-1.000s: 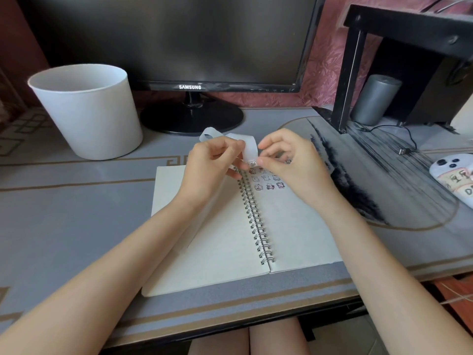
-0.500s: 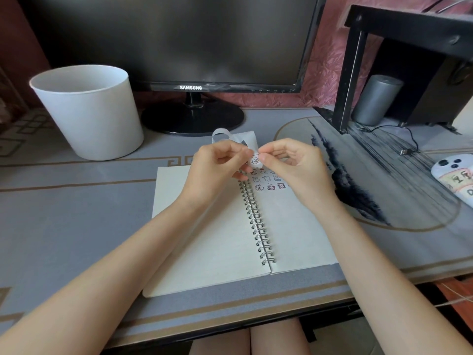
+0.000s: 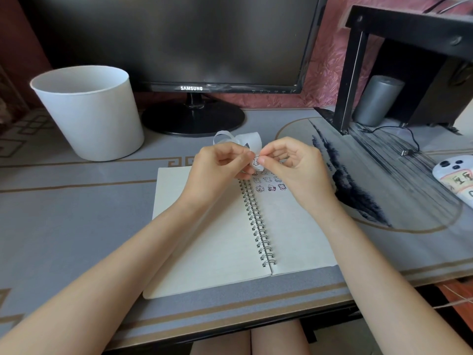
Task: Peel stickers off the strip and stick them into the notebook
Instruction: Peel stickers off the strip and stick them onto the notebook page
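Your left hand [image 3: 220, 168] pinches the curly strip [image 3: 246, 140], your right hand [image 3: 294, 170] a sticker [image 3: 256, 163] by its edge. Both look light and flimsy, so grip the corner gently.

Both hands meet above the top of the open notebook [image 3: 212, 239]. The left hand [image 3: 220, 167] pinches the curled white strip [image 3: 245, 140], which loops up just beyond its fingers. The right hand [image 3: 294, 170] pinches a small sticker [image 3: 256, 162] at the strip's near end, fingertips almost touching the left's. Under the right hand, rows of stuck stickers [image 3: 268, 183] show on the page beside the spiral [image 3: 256, 221]. Beyond the left hand stands a white bin [image 3: 94, 116]; beyond both, a monitor [image 3: 179, 42]. Well right of the right hand lies a phone [image 3: 458, 178].
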